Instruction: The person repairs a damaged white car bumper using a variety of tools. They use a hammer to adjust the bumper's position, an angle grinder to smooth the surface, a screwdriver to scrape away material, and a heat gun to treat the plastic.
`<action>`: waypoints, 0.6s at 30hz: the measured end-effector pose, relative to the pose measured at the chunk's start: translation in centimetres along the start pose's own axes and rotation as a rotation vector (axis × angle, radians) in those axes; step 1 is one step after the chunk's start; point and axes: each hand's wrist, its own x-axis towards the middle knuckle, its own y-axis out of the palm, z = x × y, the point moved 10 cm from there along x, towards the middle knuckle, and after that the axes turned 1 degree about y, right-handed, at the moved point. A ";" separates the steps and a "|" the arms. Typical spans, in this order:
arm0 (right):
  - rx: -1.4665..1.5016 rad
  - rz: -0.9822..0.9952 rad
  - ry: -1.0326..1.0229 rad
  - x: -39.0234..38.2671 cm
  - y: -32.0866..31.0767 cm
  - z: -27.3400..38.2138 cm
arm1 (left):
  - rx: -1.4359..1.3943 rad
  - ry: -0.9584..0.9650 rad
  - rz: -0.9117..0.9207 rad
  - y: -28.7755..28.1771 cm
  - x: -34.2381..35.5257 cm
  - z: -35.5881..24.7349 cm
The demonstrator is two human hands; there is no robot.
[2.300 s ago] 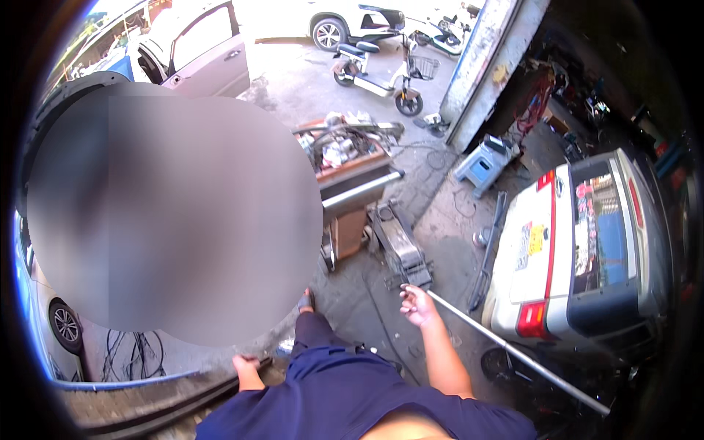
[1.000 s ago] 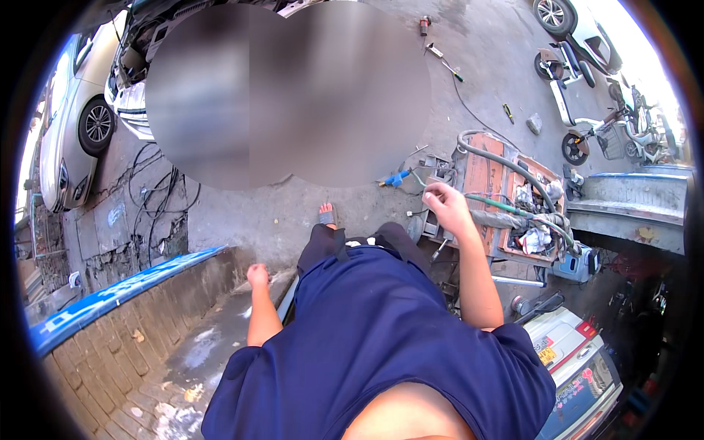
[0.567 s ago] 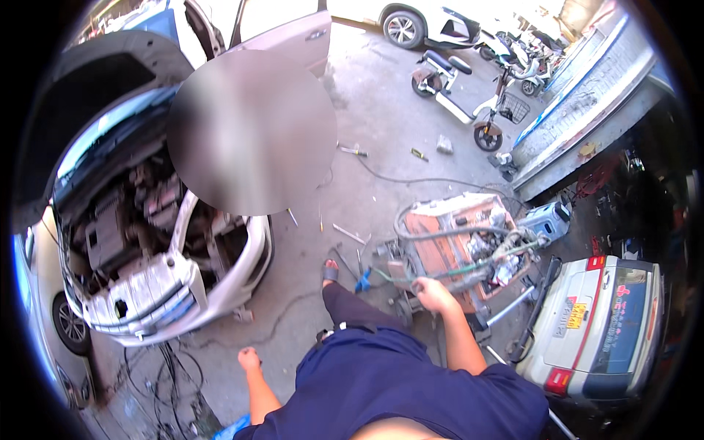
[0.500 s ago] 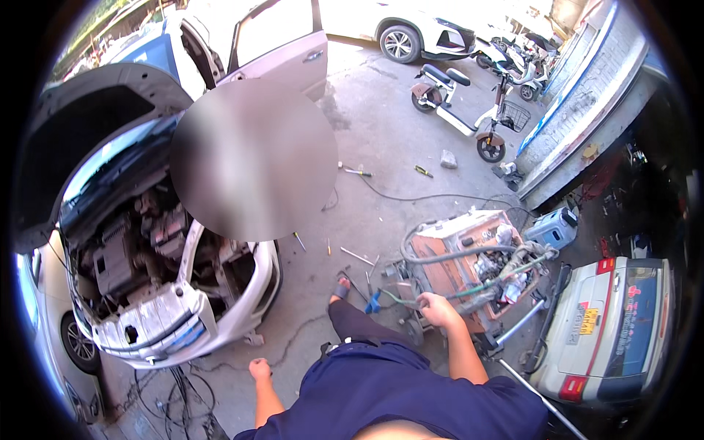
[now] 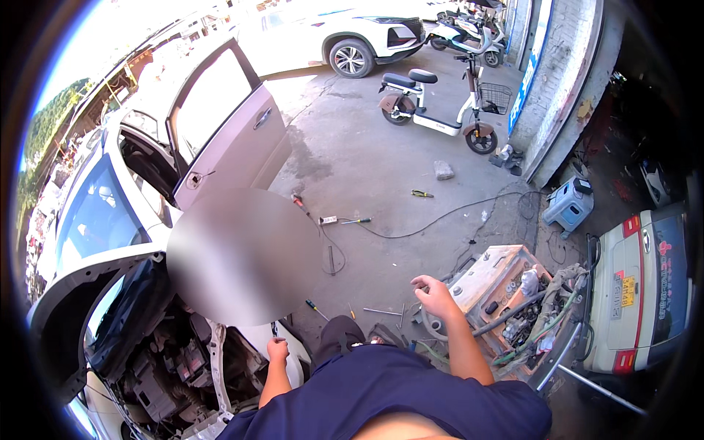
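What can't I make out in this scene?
All in the head view:
Whatever lies behind the round grey blur below the car door: masked.
Whether the left hand grips the dark sliver there: too small.
The engine bay: partly cut off by lower edge and shirt.

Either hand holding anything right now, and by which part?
Left bare hand: apparently a slim dark object, too small to identify; gripped part hidden, so can't tell. Right bare hand: loosely half-open, nothing visible in it.
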 end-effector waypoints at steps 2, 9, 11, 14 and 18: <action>0.091 -0.044 0.081 2.1 -1.5 -3.5 | 0.172 0.004 -0.006 1.6 2.5 -1.5; 0.130 -0.484 0.425 3.9 -7.3 -14.6 | 0.667 -0.347 0.146 10.2 14.0 -4.3; -0.036 -0.654 0.356 4.2 -8.3 -15.8 | 0.699 -0.339 0.204 14.2 19.8 -8.9; -0.202 -0.651 0.663 6.6 -7.8 -14.9 | 0.677 -0.202 0.229 21.1 30.2 -20.9; 0.087 -0.822 0.631 8.5 -9.1 -10.1 | 0.869 0.393 0.431 38.7 35.5 -44.2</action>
